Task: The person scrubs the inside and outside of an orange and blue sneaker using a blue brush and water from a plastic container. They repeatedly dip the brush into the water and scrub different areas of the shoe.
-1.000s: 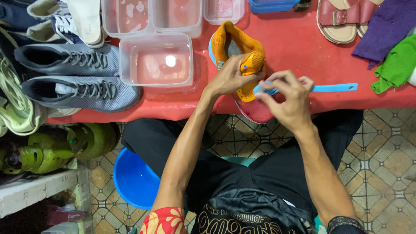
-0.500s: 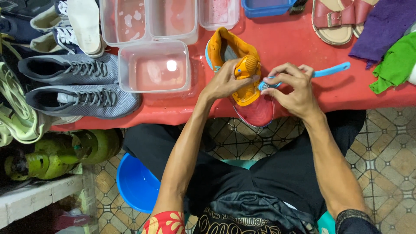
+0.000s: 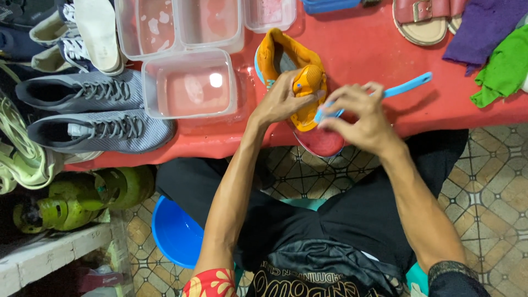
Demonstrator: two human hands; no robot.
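An orange sneaker (image 3: pixel 300 69) with a red toe and blue trim lies on the red table (image 3: pixel 363 55), its toe over the near edge. My left hand (image 3: pixel 280 99) grips the shoe across its orange tongue. My right hand (image 3: pixel 357 118) holds a light blue brush (image 3: pixel 404 85) by the head end, its bristles pressed on the shoe's right side near the toe. The handle sticks out to the upper right. My fingers hide the brush head.
Clear plastic tubs of water (image 3: pixel 190 82) stand left of the shoe. Grey sneakers (image 3: pixel 99 129) and other shoes lie at the left. Red sandals (image 3: pixel 426 19), purple cloth (image 3: pixel 484 25) and green cloth (image 3: pixel 503 71) sit top right. A blue basin (image 3: pixel 176 231) rests on the tiled floor.
My right hand has swung the brush handle upward and slid the brush head left along the shoe's side. The left hand has kept its grip on the shoe.
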